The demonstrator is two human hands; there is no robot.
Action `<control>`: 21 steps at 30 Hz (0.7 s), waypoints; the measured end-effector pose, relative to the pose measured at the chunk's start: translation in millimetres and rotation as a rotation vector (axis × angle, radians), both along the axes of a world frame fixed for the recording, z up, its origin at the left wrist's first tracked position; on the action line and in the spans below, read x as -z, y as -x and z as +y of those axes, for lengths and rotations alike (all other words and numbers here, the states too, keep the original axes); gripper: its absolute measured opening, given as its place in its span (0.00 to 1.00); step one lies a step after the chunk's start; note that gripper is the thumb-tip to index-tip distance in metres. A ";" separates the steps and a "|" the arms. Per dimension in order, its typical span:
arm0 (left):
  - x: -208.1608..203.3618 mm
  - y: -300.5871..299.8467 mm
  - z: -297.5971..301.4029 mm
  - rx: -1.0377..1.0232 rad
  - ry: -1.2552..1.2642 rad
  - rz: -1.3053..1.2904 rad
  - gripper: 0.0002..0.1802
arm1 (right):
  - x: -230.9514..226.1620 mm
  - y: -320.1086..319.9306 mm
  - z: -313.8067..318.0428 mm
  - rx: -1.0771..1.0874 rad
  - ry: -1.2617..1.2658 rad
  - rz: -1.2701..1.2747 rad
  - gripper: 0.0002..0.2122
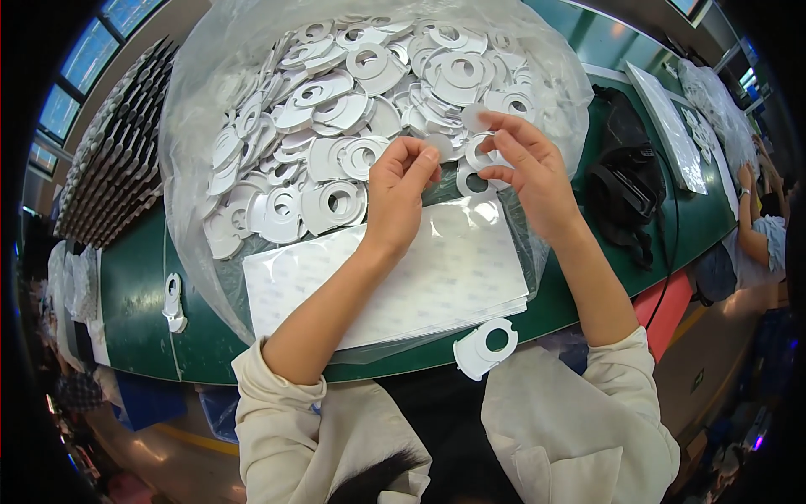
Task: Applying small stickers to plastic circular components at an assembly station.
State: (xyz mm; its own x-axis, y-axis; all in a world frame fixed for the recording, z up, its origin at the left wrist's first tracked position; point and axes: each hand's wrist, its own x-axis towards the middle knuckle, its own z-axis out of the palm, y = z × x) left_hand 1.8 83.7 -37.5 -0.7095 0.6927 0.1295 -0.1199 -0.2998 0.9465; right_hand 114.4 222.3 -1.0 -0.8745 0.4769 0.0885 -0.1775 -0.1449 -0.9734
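My left hand (400, 186) pinches a small round white disc (439, 147) between thumb and fingertips. Close to its right, my right hand (525, 168) holds a white flat ring-shaped piece (477, 160) with a round hole. Both hands hover over the near edge of a big clear plastic bag (201, 101) heaped with several white ring pieces (336, 109). Under my wrists lies a stack of glossy white sheets (437, 277) on the green table (134, 286).
One ring piece (485, 346) lies at the table's front edge, another small stack (173, 302) at the left. Stacked white parts (109, 160) stand far left. A black bag (625, 189) with a cable sits at right, beyond it another person's arm (751, 227).
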 end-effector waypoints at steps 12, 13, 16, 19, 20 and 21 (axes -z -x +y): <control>-11.9 -7.3 5.0 -0.284 -0.041 1.028 0.16 | 5.9 -5.5 16.7 -0.177 0.361 -0.077 0.12; -10.4 -6.6 4.5 -0.286 -0.039 1.029 0.16 | 5.3 -5.6 16.7 -0.179 0.362 -0.077 0.12; -5.8 -4.5 2.4 -0.268 -0.042 1.110 0.13 | 6.5 -5.3 15.9 -0.218 0.194 -0.163 0.11; -7.2 -5.4 0.3 -0.305 -0.012 1.056 0.06 | 11.2 -2.8 10.3 -0.173 -0.090 -0.176 0.11; -7.5 -7.6 0.7 -0.242 0.046 0.757 0.05 | 10.6 -3.4 6.6 -0.032 -0.477 -0.110 0.11; -7.7 -8.8 1.3 -0.177 0.100 0.457 0.06 | 10.1 -4.0 5.0 0.115 -0.862 -0.039 0.10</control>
